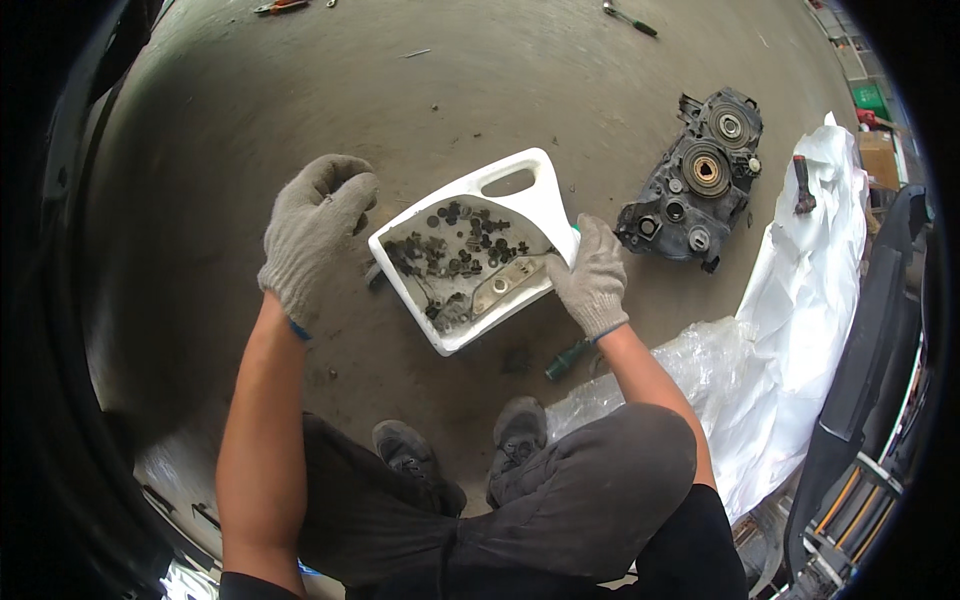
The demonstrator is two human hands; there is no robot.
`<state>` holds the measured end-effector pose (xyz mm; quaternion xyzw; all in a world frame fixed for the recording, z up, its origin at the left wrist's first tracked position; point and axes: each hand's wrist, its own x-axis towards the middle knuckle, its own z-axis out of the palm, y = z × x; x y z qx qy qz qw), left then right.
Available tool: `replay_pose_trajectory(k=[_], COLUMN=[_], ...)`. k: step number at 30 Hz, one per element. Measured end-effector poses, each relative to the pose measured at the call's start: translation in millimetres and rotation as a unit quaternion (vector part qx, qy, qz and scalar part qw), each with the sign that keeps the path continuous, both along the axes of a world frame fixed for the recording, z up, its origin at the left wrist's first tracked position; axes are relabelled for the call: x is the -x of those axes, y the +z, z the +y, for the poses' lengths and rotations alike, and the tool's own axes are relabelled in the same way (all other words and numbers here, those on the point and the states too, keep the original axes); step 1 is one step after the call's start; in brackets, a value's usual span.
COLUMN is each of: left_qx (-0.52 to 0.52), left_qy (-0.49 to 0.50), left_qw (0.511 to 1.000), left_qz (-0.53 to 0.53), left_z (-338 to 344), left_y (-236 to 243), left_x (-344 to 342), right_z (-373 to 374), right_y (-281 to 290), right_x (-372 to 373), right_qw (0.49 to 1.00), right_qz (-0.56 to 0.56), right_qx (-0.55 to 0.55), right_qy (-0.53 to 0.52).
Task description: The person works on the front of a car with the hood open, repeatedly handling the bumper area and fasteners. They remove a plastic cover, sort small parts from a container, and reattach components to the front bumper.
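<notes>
Grey-gloved, the left hand (318,230) was curled at centre-left, any grip impossible to tell; by the right hand (593,275) a white cut-open container (547,202) was pinched at its edge, mid-frame. Dark clips (465,265) were held inside; a black housing (690,185) was seen upper right.

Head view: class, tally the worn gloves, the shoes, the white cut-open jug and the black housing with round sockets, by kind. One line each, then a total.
Gloves: 2
Shoes: 2
White cut-open jug: 1
Black housing: 1
Total: 6
</notes>
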<state>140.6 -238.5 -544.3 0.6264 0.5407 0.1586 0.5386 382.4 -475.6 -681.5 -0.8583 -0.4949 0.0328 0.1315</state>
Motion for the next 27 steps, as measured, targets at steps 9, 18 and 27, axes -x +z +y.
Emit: replay_pose_trajectory(k=[9,18,27], left_qx=[0.009,0.026,0.019], left_qy=[0.0,-0.006,-0.011], left_qw=[1.0,1.0,1.0], left_qz=[-0.004,0.002,0.013], left_z=[-1,-7,-8], left_y=[2,10,13], left_x=[-4,-3,-6], right_z=[34,31,50], right_y=[15,-6,-4], right_x=[61,108,84], right_qw=[0.971,0.946,0.969], right_qz=[0.035,0.11,0.025], right_qx=[0.076,0.183,0.212], right_qy=[0.223,0.245,0.126])
